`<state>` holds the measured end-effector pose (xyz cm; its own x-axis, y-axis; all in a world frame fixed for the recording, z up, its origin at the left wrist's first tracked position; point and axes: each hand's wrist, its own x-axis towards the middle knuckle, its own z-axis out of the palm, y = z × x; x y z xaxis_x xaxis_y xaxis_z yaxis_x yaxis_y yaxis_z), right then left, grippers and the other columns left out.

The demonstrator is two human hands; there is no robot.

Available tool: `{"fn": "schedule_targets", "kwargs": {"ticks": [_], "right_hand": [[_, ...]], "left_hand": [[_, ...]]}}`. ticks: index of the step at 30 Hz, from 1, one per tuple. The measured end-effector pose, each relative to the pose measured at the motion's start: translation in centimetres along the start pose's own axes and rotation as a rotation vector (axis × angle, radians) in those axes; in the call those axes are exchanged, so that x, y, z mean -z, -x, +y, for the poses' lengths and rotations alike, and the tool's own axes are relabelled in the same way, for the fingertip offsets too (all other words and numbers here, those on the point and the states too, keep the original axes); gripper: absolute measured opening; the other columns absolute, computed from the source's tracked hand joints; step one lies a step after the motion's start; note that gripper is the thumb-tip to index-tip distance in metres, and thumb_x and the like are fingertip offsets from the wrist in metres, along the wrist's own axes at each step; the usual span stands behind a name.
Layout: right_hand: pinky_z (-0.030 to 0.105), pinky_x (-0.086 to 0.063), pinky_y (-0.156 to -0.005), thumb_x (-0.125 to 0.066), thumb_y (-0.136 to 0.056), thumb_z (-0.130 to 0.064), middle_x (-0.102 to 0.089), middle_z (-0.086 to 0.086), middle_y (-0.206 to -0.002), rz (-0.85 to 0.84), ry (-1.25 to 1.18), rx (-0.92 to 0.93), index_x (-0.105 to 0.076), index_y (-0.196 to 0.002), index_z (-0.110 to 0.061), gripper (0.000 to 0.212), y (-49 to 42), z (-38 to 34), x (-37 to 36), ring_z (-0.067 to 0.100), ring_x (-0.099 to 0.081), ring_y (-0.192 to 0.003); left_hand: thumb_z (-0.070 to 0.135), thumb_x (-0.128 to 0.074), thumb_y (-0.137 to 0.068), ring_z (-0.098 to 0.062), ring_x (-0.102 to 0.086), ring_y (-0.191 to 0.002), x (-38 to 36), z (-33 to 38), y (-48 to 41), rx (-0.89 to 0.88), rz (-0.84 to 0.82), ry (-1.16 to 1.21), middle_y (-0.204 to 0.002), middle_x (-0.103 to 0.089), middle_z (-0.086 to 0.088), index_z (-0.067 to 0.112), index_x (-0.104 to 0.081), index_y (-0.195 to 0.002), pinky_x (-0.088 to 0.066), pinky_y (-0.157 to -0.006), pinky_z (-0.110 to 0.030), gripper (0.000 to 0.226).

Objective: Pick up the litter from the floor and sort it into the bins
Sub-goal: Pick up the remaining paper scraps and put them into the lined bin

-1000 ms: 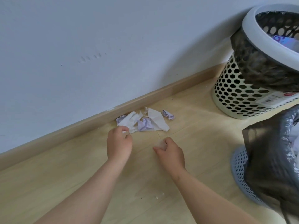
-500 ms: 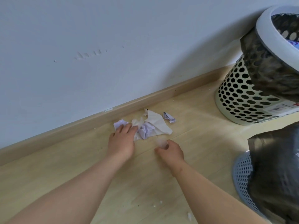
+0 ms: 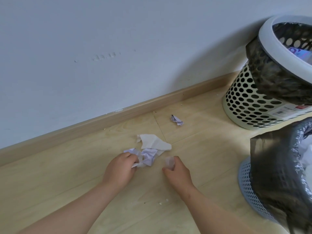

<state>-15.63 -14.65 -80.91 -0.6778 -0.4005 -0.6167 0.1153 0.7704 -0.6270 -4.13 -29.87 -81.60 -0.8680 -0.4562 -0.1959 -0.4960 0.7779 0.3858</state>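
Head view: left hand (image 3: 120, 169) curls round crumpled white & lilac paper wad (image 3: 148, 156) on pale wood floor (image 3: 67, 174); right hand (image 3: 177, 173) pinches small translucent scrap (image 3: 169, 162). Step: gathering. Next, prob.: lift, sort into cream perforated bin (image 3: 249, 105) or blue mesh bin (image 3: 249, 191).

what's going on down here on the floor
A person is gathering litter. The left hand grips crumpled paper from a pile on the floor; the right hand pinches a small translucent piece. One paper scrap lies apart, nearer the cream perforated bin. A blue mesh bin stands at the right.
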Motion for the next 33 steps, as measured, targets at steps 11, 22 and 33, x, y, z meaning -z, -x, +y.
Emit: {"fn": "schedule_targets", "kwargs": {"ticks": [11, 22, 33], "right_hand": [[0.037, -0.046, -0.084, -0.065, -0.074, -0.018, -0.05, 0.012, -0.127, 0.193, 0.469, 0.652, -0.061, -0.091, -0.01, 0.02, 2.9, -2.5, -2.5, 0.036, -0.051, -0.108], [0.029, -0.038, -0.07, -0.042, -0.082, 0.002, -0.044, 0.003, -0.115, -0.048, 0.666, 0.461, -0.05, -0.097, -0.011, 0.021, 2.5, 0.4, -2.2, 0.022, -0.045, -0.099], [0.024, -0.031, -0.053, -0.052, -0.082, -0.011, -0.041, -0.003, -0.068, 0.091, 0.076, 0.288, -0.041, -0.074, -0.012, 0.014, 3.7, -1.8, 1.4, 0.014, -0.037, -0.06]], "left_hand": [[0.008, -0.067, -0.075, -0.016, -0.065, -0.079, 3.0, -0.9, 2.4, 0.256, -0.206, 0.379, -0.076, -0.068, 0.006, 0.024, -0.065, -0.072, -0.05, -0.072, -0.031, 0.016], [0.026, -0.06, -0.087, -0.006, -0.055, -0.06, 4.4, -1.8, 2.9, 0.399, -0.112, 0.419, -0.075, -0.067, 0.001, 0.022, -0.06, -0.076, -0.035, -0.05, -0.017, 0.012], [0.031, -0.056, -0.09, -0.009, -0.052, -0.069, 6.3, 2.4, 1.3, 0.365, -0.037, 0.562, -0.079, -0.06, 0.004, 0.021, -0.064, -0.087, -0.037, -0.058, -0.023, 0.013]]}}
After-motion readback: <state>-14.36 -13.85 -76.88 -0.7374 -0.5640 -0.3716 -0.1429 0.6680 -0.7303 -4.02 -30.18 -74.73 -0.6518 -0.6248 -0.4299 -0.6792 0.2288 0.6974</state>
